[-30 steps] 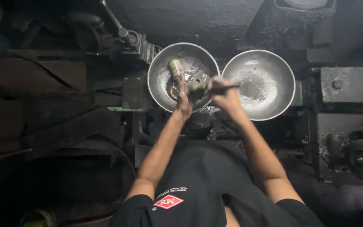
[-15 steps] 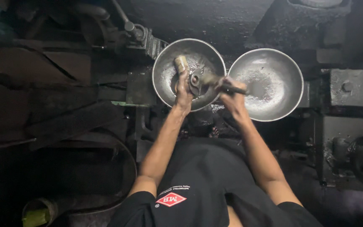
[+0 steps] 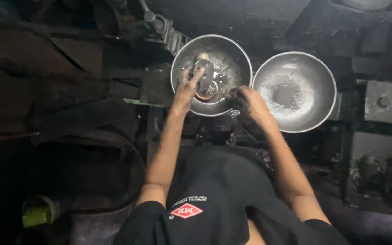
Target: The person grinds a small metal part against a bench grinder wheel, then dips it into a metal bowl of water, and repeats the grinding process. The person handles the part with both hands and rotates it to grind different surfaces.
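Worktop (image 3: pixel 114 68): dark, greasy machine bed, cast-metal blocks and a bolted fitting, all matt and grimy; it carries both bowls.
Right bowl (image 3: pixel 294 91): round, shallow, dull silver steel, wet-looking grit pooled at its centre; it sits just beside the left bowl, rims nearly touching, with nothing in it.
Left bowl (image 3: pixel 232 54): same round steel shape, scuffed and smeared inside; it holds the metal part.
Metal part (image 3: pixel 205 77): small, stubby, grey steel with a brassy cap at the far end and a coppery ring at the near end; its long axis runs away from the body, tilted slightly right.
Left hand (image 3: pixel 186 88): the nearer hand, over the bowl's near-left side; its grip is closed on the metal part, fingers (image 3: pixel 195 76) lying along the part's left flank.
Right hand (image 3: pixel 247 100): at the left bowl's near-right rim, apart from the part, which lies to its upper left; fingers curled and blackened, and whether the grip holds anything cannot be told.
Green cup (image 3: pixel 37 214): small, plastic-looking, on the floor well apart at lower left.
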